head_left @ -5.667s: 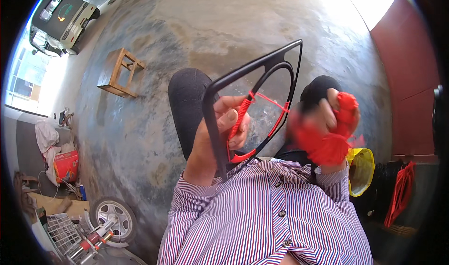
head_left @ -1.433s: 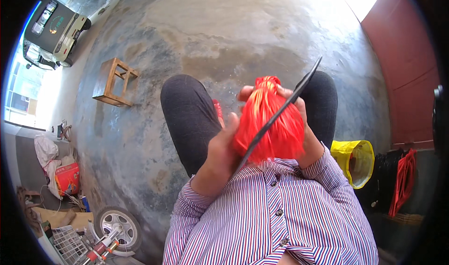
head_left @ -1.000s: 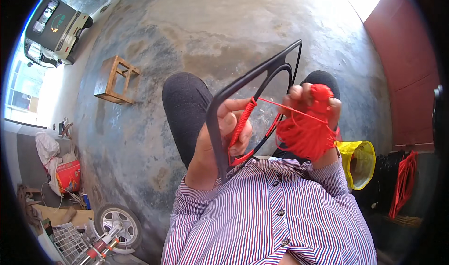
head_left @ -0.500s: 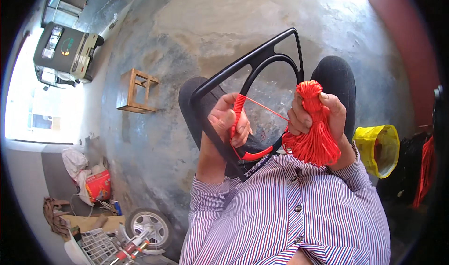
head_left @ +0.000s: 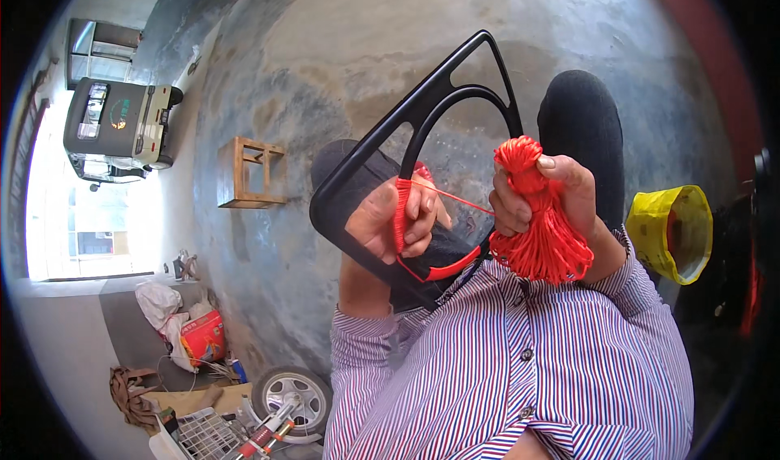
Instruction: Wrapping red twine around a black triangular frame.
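Note:
A black frame (head_left: 439, 84) with an inner arch stands tilted over my lap. Red cord is wound in tight turns (head_left: 401, 204) around one side of the arch, and my left hand (head_left: 417, 231) closes its fingers about that stretch. Lower on the arch lies another red-covered piece (head_left: 455, 268). My right hand (head_left: 575, 196) grips a thick bundle of red cord (head_left: 543, 245), its loops hanging below the fist. One taut strand (head_left: 463, 198) runs from the wound part across to the right hand.
A yellow bag-like container (head_left: 650, 224) stands at the right. To the left are a wooden stool (head_left: 231, 175) and a parked vehicle (head_left: 106, 127) in the doorway. A wheel (head_left: 301, 395), white rack (head_left: 207, 436) and red package (head_left: 203, 338) sit lower left.
The frame's top has shifted a little left and up. My left fingers have curled more around the wound cord, and the right hand with the bundle has moved slightly left.

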A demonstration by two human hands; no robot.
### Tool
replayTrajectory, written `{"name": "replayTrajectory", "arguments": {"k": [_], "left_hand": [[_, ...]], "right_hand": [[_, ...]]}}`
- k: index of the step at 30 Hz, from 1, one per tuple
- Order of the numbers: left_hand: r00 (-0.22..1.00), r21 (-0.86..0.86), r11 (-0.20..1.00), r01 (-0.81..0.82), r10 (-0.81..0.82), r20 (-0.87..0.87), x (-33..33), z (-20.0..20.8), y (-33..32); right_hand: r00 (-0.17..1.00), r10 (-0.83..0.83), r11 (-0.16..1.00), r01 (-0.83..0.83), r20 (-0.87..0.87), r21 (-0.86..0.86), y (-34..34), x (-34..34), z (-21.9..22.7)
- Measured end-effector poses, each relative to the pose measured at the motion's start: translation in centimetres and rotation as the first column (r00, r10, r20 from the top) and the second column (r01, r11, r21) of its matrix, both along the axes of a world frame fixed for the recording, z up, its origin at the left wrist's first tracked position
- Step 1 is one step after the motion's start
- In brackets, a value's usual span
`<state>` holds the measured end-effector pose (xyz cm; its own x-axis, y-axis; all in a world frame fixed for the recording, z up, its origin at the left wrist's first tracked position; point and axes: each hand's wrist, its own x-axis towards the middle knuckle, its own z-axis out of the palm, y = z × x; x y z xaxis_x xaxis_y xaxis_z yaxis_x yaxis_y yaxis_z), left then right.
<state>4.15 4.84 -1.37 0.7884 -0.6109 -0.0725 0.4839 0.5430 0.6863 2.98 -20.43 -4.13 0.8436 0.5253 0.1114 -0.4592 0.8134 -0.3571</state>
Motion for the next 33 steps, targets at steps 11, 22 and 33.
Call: {"name": "replayTrajectory", "arguments": {"k": [11,22,33], "left_hand": [[0.99,-0.092,0.996,0.005,-0.018,-0.137,0.1,0.1,-0.8],[0.995,-0.013,0.997,-0.076,0.075,-0.065,-0.2,0.5,-1.0],[0.956,0.06,0.959,-0.276,0.268,0.12,-1.8,-0.3,-1.1]], "right_hand": [[0.999,-0.024,1.0,0.024,0.028,-0.007,0.2,-0.4,0.1],[0.997,-0.017,1.0,0.019,-0.08,0.025,-0.5,-0.4,-0.4],[0.978,-0.09,0.987,0.061,-0.191,-0.15,-0.6,0.4,1.6]]}}
